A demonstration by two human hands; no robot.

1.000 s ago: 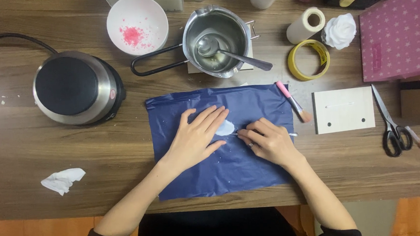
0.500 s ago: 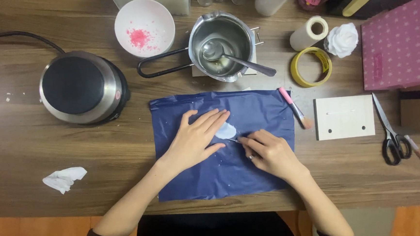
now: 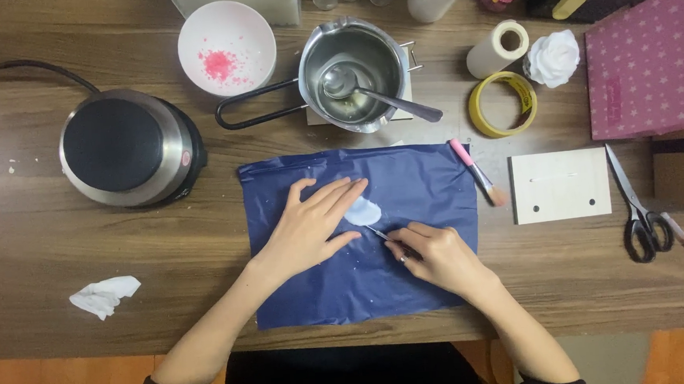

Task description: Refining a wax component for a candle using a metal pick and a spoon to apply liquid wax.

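My left hand [image 3: 313, 229]: it lies open and flat on the blue sheet [image 3: 405, 180], fingers spread; the fingertips touch the small white piece [image 3: 363, 211].
My right hand [image 3: 433, 256]: it is closed around a thin metal tool [image 3: 376, 232]; the tip of the tool points at the lower edge of the white piece.
White piece: it lies on the blue sheet, between my two hands.
Blue sheet: it is spread on the wooden worktop [image 3: 163, 242], in front of me.
Pink box [image 3: 651, 62]: rectangular, with small pale stars, at the far right corner.
Yellow tape ring [image 3: 503, 104]: beside a white roll [image 3: 498, 48].
White board [image 3: 560, 186]: right of the sheet, next to the scissors [image 3: 636, 206].
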